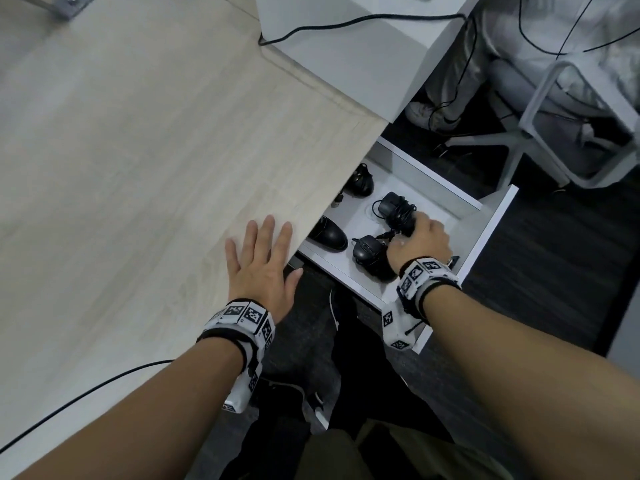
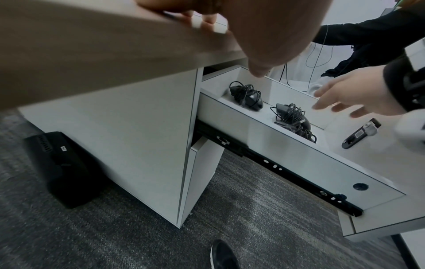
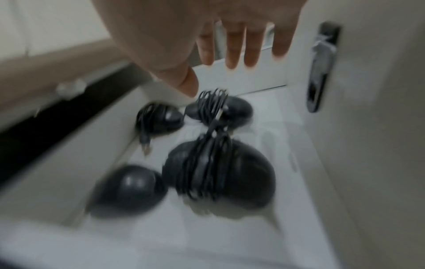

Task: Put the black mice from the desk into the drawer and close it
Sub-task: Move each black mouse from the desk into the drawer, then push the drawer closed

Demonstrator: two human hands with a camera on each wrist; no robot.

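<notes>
The white drawer (image 1: pixel 491 226) under the wooden desk (image 1: pixel 138 168) stands pulled out. Several black mice lie on its floor, some with their cords wrapped round them: one at the back (image 1: pixel 362 181), one glossy at the left (image 1: pixel 329 233), one at the front (image 1: pixel 369 252), one at the right (image 1: pixel 393 207). My right hand (image 1: pixel 420 233) hovers over the right-hand mouse. In the blurred right wrist view its fingers (image 3: pixel 239 51) are straight and hold nothing above the mice (image 3: pixel 218 172). My left hand (image 1: pixel 263 258) lies flat on the desk's edge.
A black lock fitting (image 2: pixel 361 132) sits inside the drawer front. A black cable (image 1: pixel 86 393) crosses the near desk. A white unit (image 1: pixel 346 57) adjoins the desk, with a seated person and a chair (image 1: pixel 554 109) beyond. A black box (image 2: pixel 62 169) stands on the carpet.
</notes>
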